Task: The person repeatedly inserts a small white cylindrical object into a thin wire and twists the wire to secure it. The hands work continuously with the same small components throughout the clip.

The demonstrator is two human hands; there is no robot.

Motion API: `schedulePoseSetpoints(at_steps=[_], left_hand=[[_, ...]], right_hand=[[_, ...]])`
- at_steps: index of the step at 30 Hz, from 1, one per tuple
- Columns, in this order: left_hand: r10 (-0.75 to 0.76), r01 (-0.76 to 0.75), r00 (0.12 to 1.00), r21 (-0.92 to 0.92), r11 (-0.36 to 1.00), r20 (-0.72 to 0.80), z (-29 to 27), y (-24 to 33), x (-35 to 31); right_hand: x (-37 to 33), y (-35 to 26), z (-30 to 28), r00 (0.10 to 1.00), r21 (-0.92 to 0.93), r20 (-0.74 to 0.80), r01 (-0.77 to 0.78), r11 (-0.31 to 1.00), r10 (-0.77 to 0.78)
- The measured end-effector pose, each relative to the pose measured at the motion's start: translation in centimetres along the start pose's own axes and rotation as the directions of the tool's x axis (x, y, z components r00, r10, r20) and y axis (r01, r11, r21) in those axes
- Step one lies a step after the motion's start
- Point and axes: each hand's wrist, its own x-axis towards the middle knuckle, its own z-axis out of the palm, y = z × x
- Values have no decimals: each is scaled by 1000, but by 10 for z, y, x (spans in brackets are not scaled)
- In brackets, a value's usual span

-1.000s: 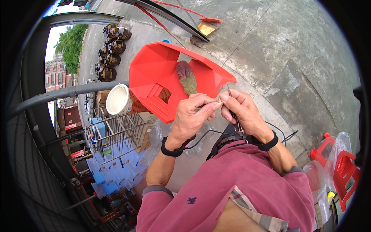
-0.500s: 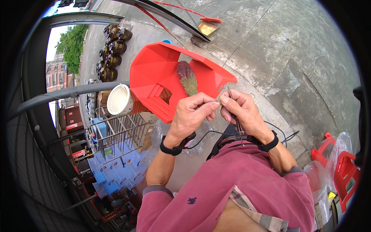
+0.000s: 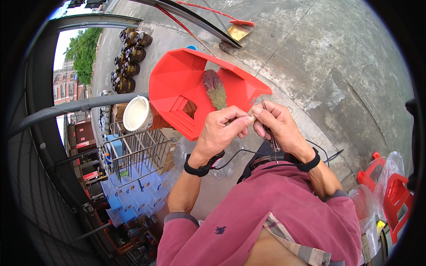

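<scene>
My left hand and my right hand meet fingertip to fingertip in front of my shirt. Both are closed in a pinch around a thin strand, perhaps wire, mostly hidden by the fingers. A slim dark metal tool with thin pointed ends hangs from under my right palm, held by the curled fingers; its exact kind is unclear. Just beyond the hands stands a large red faceted plastic piece. A fluffy duster head, purplish and green, lies in it.
A cream bucket stands left, by a metal wire rack and blue clear plastic bins. Brown drums stand farther off. Red plastic stools and clear plastic wrap are at right. A dustpan lies on the concrete.
My right fingers have shifted slightly at the pinch. The thin loop of strand that arched above the fingertips no longer shows clearly. The left hand has hardly moved.
</scene>
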Motion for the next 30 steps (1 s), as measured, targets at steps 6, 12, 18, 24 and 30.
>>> schedulePoseSetpoints(at_steps=[6, 12, 18, 24, 30], left_hand=[[-32, 35, 999, -82, 996, 32, -2, -4, 3], [-24, 36, 996, -138, 990, 83, -5, -9, 5], [-6, 36, 995, -296, 954, 99, -1, -20, 9], [-6, 37, 996, -336, 941, 92, 0, -24, 10], [17, 4, 997, -273, 962, 76, 1, -24, 11]], right_hand=[[-2, 1, -1, 1000, 58, 9, 5, 998, -5], [-1, -2, -4, 1000, 34, 29, -10, 999, 9], [1, -2, -5, 999, 128, 53, -5, 992, -2], [3, -2, -1, 1000, 123, 12, 7, 992, -9], [5, 1, -3, 999, 120, 35, 21, 993, -25]])
